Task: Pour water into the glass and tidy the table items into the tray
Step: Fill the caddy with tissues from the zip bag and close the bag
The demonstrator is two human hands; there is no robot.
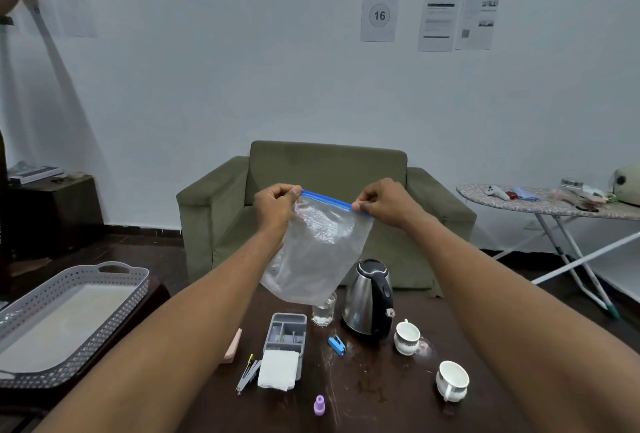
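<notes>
Both hands, left hand (pixel 275 204) & right hand (pixel 386 202), pinch zip bag (pixel 311 252) top above glass (pixel 323 314).

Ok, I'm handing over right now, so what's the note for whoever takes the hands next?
Left hand and right hand each pinch an end of the blue zip strip of the clear bag, held up over the table.
Glass stands beside the kettle; whether it holds water is unclear.
Grey tray at left holds no table items.
Left to tidy: two cups, organiser, stapler, purple bottle.
</notes>
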